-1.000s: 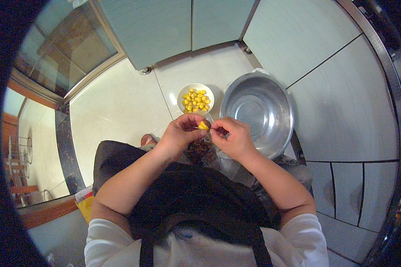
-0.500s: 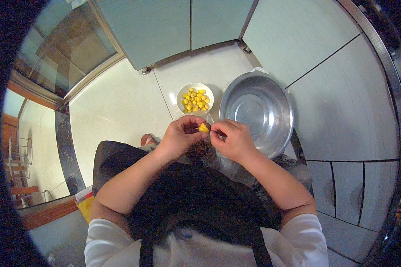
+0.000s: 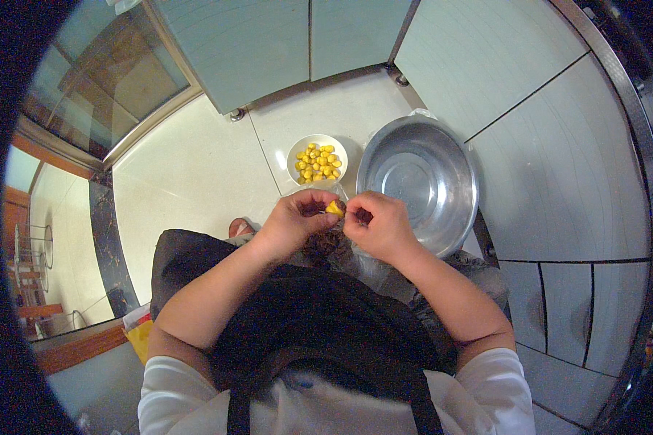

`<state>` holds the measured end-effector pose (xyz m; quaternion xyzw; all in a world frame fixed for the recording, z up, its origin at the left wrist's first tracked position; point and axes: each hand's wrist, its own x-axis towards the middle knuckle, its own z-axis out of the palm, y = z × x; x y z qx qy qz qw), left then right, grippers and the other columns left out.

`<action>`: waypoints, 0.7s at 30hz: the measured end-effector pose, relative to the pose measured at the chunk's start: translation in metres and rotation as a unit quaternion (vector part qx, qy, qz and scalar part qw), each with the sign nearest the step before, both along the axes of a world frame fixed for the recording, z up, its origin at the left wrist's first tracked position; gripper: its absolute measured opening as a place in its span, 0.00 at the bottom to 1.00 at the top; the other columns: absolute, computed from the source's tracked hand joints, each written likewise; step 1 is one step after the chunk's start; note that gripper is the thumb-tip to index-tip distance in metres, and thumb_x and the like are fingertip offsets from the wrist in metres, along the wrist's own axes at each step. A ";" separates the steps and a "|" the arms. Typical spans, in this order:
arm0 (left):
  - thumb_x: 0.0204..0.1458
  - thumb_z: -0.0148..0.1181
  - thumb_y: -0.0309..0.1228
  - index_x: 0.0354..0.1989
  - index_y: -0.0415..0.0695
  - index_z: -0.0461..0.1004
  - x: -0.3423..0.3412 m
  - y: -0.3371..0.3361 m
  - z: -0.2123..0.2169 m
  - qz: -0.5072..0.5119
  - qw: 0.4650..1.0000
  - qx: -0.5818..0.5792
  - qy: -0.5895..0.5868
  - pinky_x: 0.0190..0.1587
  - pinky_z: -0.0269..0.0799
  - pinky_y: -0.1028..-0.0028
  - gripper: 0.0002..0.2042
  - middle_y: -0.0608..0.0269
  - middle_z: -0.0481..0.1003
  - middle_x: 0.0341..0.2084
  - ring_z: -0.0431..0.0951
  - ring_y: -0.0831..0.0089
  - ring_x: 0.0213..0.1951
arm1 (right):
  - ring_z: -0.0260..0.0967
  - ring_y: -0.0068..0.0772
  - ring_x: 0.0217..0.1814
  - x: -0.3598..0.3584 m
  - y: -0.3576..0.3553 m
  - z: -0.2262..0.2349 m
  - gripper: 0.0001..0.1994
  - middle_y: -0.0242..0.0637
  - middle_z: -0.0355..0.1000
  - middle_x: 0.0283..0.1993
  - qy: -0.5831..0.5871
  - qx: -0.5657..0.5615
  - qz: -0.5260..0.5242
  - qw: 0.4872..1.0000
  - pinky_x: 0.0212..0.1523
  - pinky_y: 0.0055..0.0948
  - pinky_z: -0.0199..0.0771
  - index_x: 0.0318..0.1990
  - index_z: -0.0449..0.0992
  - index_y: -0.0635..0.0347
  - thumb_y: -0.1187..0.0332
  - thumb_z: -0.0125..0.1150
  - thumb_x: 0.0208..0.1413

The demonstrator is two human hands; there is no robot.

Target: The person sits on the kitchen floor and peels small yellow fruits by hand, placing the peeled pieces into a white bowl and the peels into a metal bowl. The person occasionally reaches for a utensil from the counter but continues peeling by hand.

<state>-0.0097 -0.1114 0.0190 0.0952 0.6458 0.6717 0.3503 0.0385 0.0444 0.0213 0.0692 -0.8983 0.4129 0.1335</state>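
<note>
Between the thumb and fingertips of my left hand (image 3: 294, 221) is a partly peeled chestnut (image 3: 334, 208), its bare yellow flesh showing beside a patch of brown skin. My right hand (image 3: 382, 228) is curled closed with its fingertips against the chestnut's brown side; what they pinch is too small to make out. Below both hands, brown peelings (image 3: 325, 245) lie heaped in a clear plastic bag (image 3: 372, 270). Just beyond the hands a white bowl (image 3: 292, 154) holds several peeled yellow chestnuts.
A large metal basin (image 3: 413, 181) stands on the floor to the right of the bowl. Pale cabinets (image 3: 551, 167) close off the right and far sides. At the left are a glass door (image 3: 109, 80) and a dark threshold strip (image 3: 109, 239).
The chestnut has shifted slightly to the right with my left fingers. My right fingers have curled in tighter beside it. The bowl and basin stay put.
</note>
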 end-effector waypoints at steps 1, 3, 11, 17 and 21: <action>0.40 0.55 0.21 0.37 0.36 0.66 0.000 -0.001 -0.001 -0.001 1.000 0.011 -0.011 0.38 0.66 0.80 0.12 0.63 0.70 0.30 0.69 0.79 0.33 | 0.65 0.31 0.18 0.000 0.000 0.000 0.04 0.39 0.66 0.18 -0.002 -0.009 -0.003 1.000 0.20 0.24 0.64 0.20 0.67 0.62 0.76 0.55 0.32; 0.41 0.54 0.21 0.37 0.37 0.66 -0.001 -0.002 -0.001 -0.007 0.999 0.027 -0.032 0.37 0.66 0.80 0.12 0.63 0.70 0.31 0.69 0.79 0.33 | 0.65 0.29 0.18 0.000 0.000 0.001 0.04 0.38 0.66 0.18 -0.005 -0.026 -0.009 1.000 0.20 0.23 0.64 0.20 0.68 0.62 0.77 0.55 0.32; 0.40 0.53 0.20 0.36 0.39 0.66 -0.003 -0.003 0.000 0.003 0.997 0.036 -0.068 0.38 0.66 0.75 0.11 0.62 0.70 0.31 0.69 0.74 0.32 | 0.65 0.25 0.19 0.001 0.006 0.003 0.04 0.35 0.67 0.19 -0.038 -0.048 -0.006 0.998 0.21 0.22 0.65 0.21 0.68 0.63 0.76 0.57 0.34; 0.39 0.55 0.20 0.36 0.38 0.66 -0.002 -0.002 -0.002 -0.004 1.000 0.012 -0.017 0.39 0.67 0.76 0.12 0.62 0.70 0.32 0.70 0.74 0.33 | 0.66 0.31 0.19 0.002 0.004 0.003 0.05 0.37 0.66 0.20 0.013 0.034 0.023 0.999 0.21 0.24 0.66 0.22 0.68 0.62 0.74 0.57 0.34; 0.39 0.56 0.20 0.35 0.37 0.67 -0.002 0.000 -0.003 -0.006 1.000 -0.001 0.008 0.37 0.66 0.81 0.12 0.65 0.70 0.30 0.69 0.80 0.32 | 0.65 0.36 0.20 0.001 0.003 -0.002 0.04 0.37 0.65 0.19 0.083 0.127 0.031 0.988 0.21 0.27 0.66 0.20 0.67 0.61 0.75 0.55 0.33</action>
